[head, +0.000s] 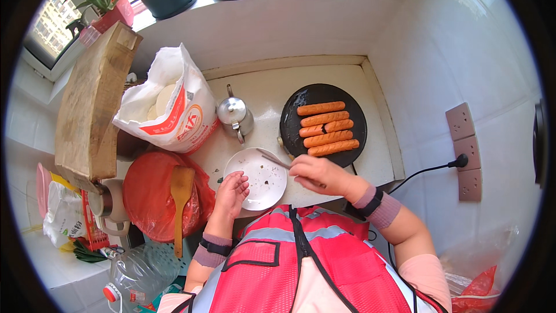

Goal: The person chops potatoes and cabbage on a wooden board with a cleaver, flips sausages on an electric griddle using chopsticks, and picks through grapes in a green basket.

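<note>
A pair of chopsticks [273, 158] is gripped in my right hand [319, 174], their tips over a white plate [254, 198] with small dark crumbs on it. At the plate's left rim is my left hand [232, 191], its fingers loosely curled and nothing seen in them. A round black electric griddle [292, 117] lies to the right, beyond my right hand. Several scored sausages [325, 118] lie across it in a column; one row is in two pieces with a dark gap between them.
Left of the plate, a wooden spatula [180, 187] rests on a red plastic bag [147, 195]. Behind stand a metal oil pot [234, 113] and an open white sack [173, 113]. A cardboard box [91, 108] leans at the left. The black power cord [417, 171] runs to a right-wall socket.
</note>
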A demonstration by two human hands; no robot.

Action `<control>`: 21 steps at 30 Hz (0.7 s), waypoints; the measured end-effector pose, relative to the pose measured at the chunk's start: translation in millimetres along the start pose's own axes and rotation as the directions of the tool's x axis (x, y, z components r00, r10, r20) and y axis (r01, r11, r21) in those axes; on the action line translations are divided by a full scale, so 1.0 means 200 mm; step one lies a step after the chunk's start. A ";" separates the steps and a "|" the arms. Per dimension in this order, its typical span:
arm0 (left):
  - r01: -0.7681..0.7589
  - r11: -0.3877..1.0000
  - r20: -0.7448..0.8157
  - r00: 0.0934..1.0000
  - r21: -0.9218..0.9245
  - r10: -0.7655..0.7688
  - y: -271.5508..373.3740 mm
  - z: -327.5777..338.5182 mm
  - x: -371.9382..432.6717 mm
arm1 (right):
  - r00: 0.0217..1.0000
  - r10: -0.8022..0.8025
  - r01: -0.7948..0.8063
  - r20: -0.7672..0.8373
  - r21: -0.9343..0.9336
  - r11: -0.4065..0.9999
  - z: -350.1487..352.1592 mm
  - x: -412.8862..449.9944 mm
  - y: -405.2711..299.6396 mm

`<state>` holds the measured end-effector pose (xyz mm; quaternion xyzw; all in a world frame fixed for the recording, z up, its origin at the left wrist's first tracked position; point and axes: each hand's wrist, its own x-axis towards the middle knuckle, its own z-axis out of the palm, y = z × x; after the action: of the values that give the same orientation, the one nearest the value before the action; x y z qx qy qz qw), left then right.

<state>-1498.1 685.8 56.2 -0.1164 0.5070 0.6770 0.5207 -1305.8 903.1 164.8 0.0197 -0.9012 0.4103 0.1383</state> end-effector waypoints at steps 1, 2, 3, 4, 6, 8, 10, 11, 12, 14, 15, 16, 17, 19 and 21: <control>0.000 1.000 0.013 1.000 0.007 0.000 0.00 -0.02 0.00 | 0.999 -0.013 0.012 0.041 0.026 1.000 0.07 0.00 0.01; 0.003 1.000 0.011 1.000 0.011 -0.003 0.00 -0.04 0.00 | 0.998 -0.035 0.034 0.060 0.024 0.999 0.13 0.02 0.02; -0.001 1.000 0.013 1.000 0.010 0.000 0.01 -0.05 -0.01 | 0.992 -0.077 0.082 0.103 -0.047 0.996 0.18 0.03 0.03; -0.002 1.000 0.014 1.000 0.022 0.002 0.01 -0.06 -0.02 | 0.983 -0.063 0.078 0.170 -0.079 0.994 0.20 0.05 0.03; -0.005 0.999 0.022 1.000 0.039 0.004 0.02 -0.08 -0.04 | 0.972 -0.045 0.073 0.230 -0.117 0.990 0.28 0.07 0.04; -0.019 1.000 0.020 1.000 0.023 0.018 0.03 -0.11 -0.06 | 0.973 -0.072 0.109 0.221 -0.156 0.982 0.37 0.08 0.10; -0.021 0.999 0.017 1.000 0.033 0.021 0.04 -0.14 -0.09 | 0.958 -0.100 0.159 0.270 -0.208 0.965 0.43 0.10 0.13; -0.019 0.999 0.007 1.000 0.041 0.019 0.05 -0.15 -0.09 | 0.938 -0.121 0.208 0.323 -0.250 0.946 0.45 0.10 0.14; -0.023 0.999 0.014 1.000 0.044 0.022 0.05 -0.16 -0.10 | 0.927 -0.097 0.205 0.362 -0.273 0.940 0.47 0.10 0.16; -0.015 0.999 0.031 0.999 0.050 0.014 0.06 -0.18 -0.10 | 0.922 -0.039 0.171 0.386 -0.316 0.933 0.54 0.05 0.23; -0.019 0.998 0.039 0.999 0.056 0.017 0.07 -0.19 -0.11 | 0.909 0.018 0.140 0.416 -0.346 0.928 0.55 0.03 0.24; -0.019 0.998 0.043 0.999 0.056 0.017 0.08 -0.19 -0.11 | 0.902 0.039 0.130 0.431 -0.355 0.926 0.56 0.01 0.25; -0.019 0.998 0.048 0.999 0.057 0.016 0.08 -0.20 -0.11 | 0.906 0.043 0.125 0.420 -0.363 0.923 0.58 -0.01 0.25; -0.011 0.998 0.060 0.998 0.066 0.007 0.11 -0.18 -0.12 | 0.966 -0.014 0.107 0.260 -0.347 0.932 0.58 -0.03 0.26; 0.001 0.997 0.076 0.997 0.082 -0.007 0.12 -0.16 -0.13 | 0.972 0.025 0.061 0.234 -0.351 0.934 0.57 -0.04 0.24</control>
<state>-1519.8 645.5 72.7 -0.0700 0.5137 0.6587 0.5452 -1332.7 849.9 55.9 0.0509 -0.9702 0.2341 0.0360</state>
